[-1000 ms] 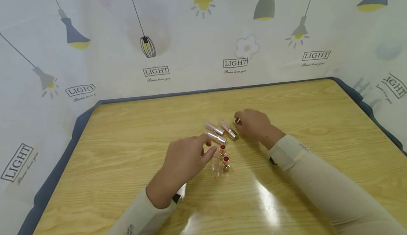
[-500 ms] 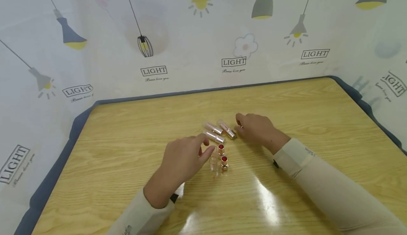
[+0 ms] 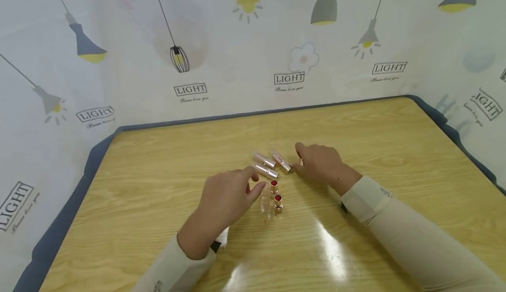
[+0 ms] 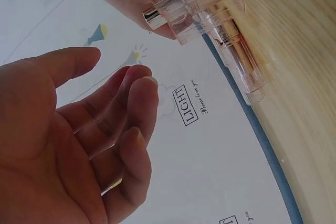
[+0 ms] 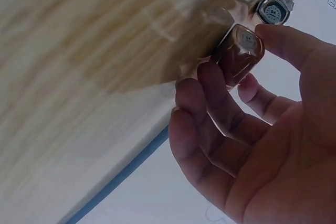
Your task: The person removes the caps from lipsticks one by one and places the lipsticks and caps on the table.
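Head view, nearest first: two standing lipsticks (image 3: 278, 202), red tips bare and upward, one behind the other, with clear caps (image 3: 264, 205) just beside them on the left. The left hand (image 3: 223, 200) reaches in from the left, its thumb and forefinger just short of this pair; as the left wrist view shows, the fingers are loosely bent and grasp nothing.

Beyond the pair lie three capped lipsticks (image 3: 265, 171), side by side or nearly so, long axes slanting from far left to near right, metal ends toward the right hand (image 3: 319, 164). That hand is the nearer to them, its thumb just beside the rightmost metal end.

In the right wrist view its fingers pinch the metal base of a further lipstick (image 5: 242, 56), which thus sits between thumb and fingertips, right of the lying three. Its long axis cannot be read surely, since the hand hides most of it from above.

The worktop (image 3: 158, 164) extends well past the group on both sides, the most obvious room for moving; its far edge, well apart from the hands, meets a lamp-printed backdrop (image 3: 229, 59).
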{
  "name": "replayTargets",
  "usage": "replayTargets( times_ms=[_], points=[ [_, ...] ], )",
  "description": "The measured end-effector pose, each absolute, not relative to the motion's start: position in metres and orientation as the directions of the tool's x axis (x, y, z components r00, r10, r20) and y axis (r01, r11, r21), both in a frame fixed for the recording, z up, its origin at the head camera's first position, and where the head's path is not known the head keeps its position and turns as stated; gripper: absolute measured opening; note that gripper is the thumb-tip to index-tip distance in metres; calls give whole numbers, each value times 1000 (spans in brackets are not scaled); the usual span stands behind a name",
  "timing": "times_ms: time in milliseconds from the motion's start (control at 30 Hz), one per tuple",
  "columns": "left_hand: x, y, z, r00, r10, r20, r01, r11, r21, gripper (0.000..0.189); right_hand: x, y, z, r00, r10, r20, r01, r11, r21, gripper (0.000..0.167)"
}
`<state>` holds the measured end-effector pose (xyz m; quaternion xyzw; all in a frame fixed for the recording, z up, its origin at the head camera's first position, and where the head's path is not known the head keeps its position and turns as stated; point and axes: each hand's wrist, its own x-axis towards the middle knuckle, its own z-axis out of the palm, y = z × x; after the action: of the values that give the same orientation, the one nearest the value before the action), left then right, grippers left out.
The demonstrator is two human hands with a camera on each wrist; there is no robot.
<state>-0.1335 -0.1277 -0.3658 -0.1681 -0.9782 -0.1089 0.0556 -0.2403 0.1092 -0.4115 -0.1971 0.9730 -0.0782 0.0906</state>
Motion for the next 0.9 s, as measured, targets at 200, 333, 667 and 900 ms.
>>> replayTargets(
  times_ms=[200,333,667,900],
  points=[
    [-134,-129,-363,-940,314,131,336,918,211,24,-241,107,-411,-911,-392,-125,-369,913,-176,19],
    [-133,-129,-362,-946,304,114,322,922,213,25,-240,106,-409,-914,-387,-119,-350,904,-247,13],
    [-133,-129,-360,-935,311,172,343,917,203,21,-213,94,-392,-905,-396,154,-412,729,-546,18],
    [-132,-130,-360,-900,318,299,390,893,223,20,-173,77,-386,-838,-462,291,-500,433,-750,15]
  ],
)
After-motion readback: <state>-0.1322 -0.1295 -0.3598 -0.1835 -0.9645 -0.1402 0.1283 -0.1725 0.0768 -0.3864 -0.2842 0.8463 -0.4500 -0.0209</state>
